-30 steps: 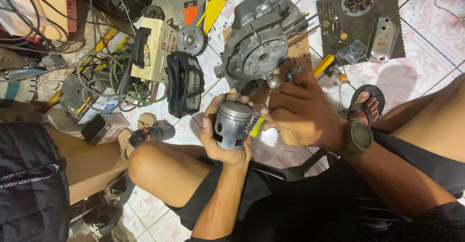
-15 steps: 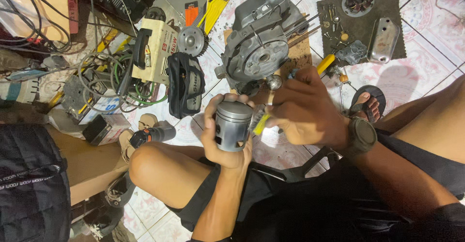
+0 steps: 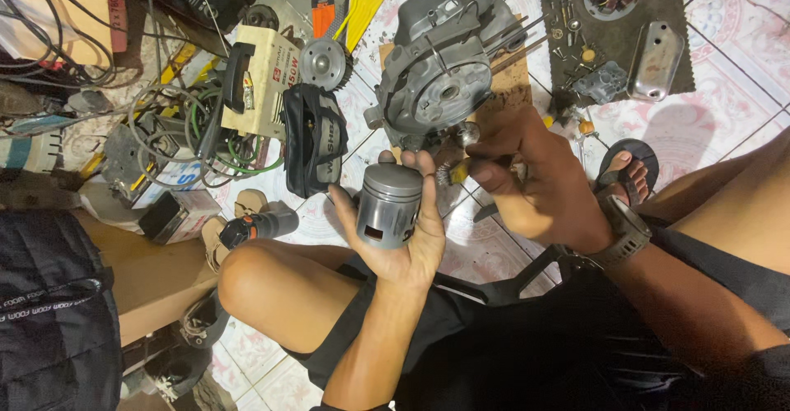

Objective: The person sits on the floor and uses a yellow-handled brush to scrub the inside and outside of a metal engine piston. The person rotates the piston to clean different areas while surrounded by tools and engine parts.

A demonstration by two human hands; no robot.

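Grey metal piston (image 3: 389,205) rests in your left hand (image 3: 401,234), crown toward twelve o'clock, skirt toward six. The left grip has loosened since a second ago: the fingers that were wrapped round the skirt now stand half spread, palm cupped beneath, thumb at the nine o'clock side, fingertips showing past the crown at one o'clock. The piston is supported rather than clamped.

Your right hand (image 3: 527,185) has drawn off toward two o'clock. Its grip is pressed together on a small yellow-handled wire brush (image 3: 454,172), bristles pointing at nine o'clock. A second ago those bristles lay against the piston's three o'clock flank; they now stand just clear of it, near the crown edge. Judged from this, the brushing stroke on that flank is paused or finished, and the slackened left grip suggests you are presenting the piston for a look or turning it to a fresh face.

At twelve o'clock from the piston, the engine crankcase (image 3: 440,74) sits on a wooden board on the tiled floor (image 3: 724,123). A dark mat (image 3: 613,49) at one o'clock carries small parts and a metal cover (image 3: 654,61). A finned cylinder head (image 3: 323,64) lies at eleven o'clock, a black pouch (image 3: 314,143) at ten.
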